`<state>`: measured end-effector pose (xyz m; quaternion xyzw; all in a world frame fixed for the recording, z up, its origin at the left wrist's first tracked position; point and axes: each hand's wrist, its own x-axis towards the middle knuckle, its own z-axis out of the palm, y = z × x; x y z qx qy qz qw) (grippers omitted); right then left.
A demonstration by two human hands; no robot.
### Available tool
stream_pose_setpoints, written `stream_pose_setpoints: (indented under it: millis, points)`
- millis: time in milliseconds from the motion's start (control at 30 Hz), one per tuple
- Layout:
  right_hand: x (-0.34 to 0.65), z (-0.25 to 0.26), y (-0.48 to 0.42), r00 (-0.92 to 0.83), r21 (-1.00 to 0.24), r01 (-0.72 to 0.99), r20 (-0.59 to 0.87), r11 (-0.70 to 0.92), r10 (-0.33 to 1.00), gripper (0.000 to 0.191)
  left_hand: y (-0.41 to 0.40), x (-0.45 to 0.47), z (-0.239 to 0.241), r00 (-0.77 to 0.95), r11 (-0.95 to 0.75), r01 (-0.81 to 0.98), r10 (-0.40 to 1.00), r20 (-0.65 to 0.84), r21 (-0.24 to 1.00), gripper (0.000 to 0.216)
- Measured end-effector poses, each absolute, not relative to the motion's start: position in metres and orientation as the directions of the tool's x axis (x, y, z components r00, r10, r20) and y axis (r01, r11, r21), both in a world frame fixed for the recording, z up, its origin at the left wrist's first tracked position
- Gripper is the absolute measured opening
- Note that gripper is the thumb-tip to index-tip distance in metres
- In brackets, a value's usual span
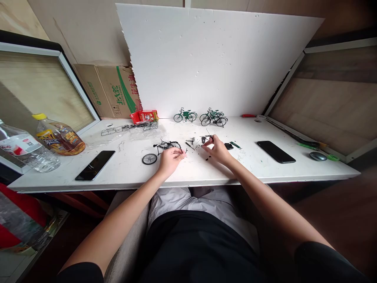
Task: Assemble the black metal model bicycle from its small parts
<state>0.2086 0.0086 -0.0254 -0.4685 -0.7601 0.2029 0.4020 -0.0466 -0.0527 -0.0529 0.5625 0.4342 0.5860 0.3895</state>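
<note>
My left hand (171, 162) is closed in a pinch, with a small black part (186, 151) at its fingertips. Right behind it stands a black model bicycle frame (161, 147), partly hidden by the hand. A loose black spoked wheel (149, 158) lies to its left. My right hand (217, 150) is closed around a thin slender tool (209, 135), its exact kind too small to make out. Tiny dark pieces (191, 140) are scattered on the white table between the hands. A dark rod (190, 146) lies among them.
Finished-looking model bicycles (185, 115) stand along the white board (224, 63). Phones lie at left (96, 165) and right (276, 151). Bottles (59, 135) crowd the left edge. A wire parts frame (126, 128) and red packet (144, 116) sit at the back left.
</note>
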Motion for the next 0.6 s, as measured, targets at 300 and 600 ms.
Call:
stream_pose_setpoints:
  millis: [300,600]
  points:
    - [0.188,-0.02,0.022,-0.438,-0.5,0.671,0.328,0.547,0.837,0.041,-0.053,-0.045,-0.051,-0.074,-0.274,-0.027,0.96,0.272,0.961,0.03]
    - [0.18,-0.013,0.023,-0.506,-0.266,0.775,0.282,0.573,0.815,0.033,-0.051,-0.046,-0.054,-0.052,-0.266,-0.035,0.963,0.264,0.963,0.034]
